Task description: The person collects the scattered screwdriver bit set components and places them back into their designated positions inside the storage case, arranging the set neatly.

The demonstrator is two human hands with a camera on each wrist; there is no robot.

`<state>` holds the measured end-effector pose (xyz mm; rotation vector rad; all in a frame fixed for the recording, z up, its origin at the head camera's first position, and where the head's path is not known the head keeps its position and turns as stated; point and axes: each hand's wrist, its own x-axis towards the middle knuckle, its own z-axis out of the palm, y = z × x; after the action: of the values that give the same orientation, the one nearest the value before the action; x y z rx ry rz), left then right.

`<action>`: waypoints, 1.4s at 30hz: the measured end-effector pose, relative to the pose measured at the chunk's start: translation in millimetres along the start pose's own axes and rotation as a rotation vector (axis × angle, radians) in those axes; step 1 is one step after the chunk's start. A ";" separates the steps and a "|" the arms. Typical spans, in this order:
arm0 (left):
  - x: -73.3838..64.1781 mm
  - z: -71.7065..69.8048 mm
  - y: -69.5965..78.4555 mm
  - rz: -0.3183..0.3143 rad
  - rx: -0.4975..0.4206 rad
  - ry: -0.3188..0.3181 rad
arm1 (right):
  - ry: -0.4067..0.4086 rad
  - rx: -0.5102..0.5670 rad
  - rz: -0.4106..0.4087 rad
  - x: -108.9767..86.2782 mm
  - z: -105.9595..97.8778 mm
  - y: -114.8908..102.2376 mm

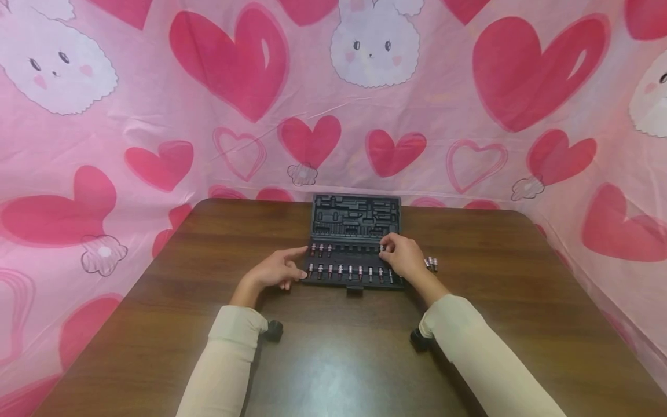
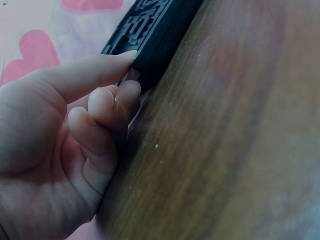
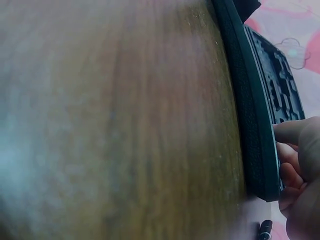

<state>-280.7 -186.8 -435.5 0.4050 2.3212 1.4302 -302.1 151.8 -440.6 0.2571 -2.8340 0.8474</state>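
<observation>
Black socket case (image 1: 359, 258): lay open before you on the wooden table (image 1: 333, 359), its moulded lid (image 1: 356, 215) tilted back and its clasp (image 1: 355, 291) facing you.
Your left hand (image 1: 271, 271): touched the case's left side, thumb at the near corner, index finger stretched toward the hinge, the other fingers bent inward.
Your right hand (image 1: 405, 255): pinched a small bit socket (image 1: 382, 249) at the right end of the back row; whether it sat in its slot, you could not tell.
Gap: your hands were well apart, the case between them.
Front-row bit sockets (image 1: 350, 271): sat side by side along the tray's near half, silvery.
Back-row bit sockets (image 1: 321, 251): three, grouped at the left end.
Loose bit sockets (image 1: 432, 264): on the table, just right of the case, past your right hand.
Sleeves (image 1: 234, 341): pale, with broad cuffs.
Backdrop (image 1: 312, 136): pink cloth, printed with red hearts and white rabbits.
</observation>
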 end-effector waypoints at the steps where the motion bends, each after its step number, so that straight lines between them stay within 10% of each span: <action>1: -0.1 0.1 0.3 0.002 0.002 -0.001 | -0.002 -0.006 0.001 0.2 -0.2 0.1; 42: 0.1 -1.1 0.1 0.001 0.009 0.001 | -0.134 -0.207 -0.116 -1.4 -8.8 -4.6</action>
<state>-281.3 -187.5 -435.0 0.4082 2.3291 1.4212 -298.8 153.1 -431.3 0.4596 -2.9653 0.5273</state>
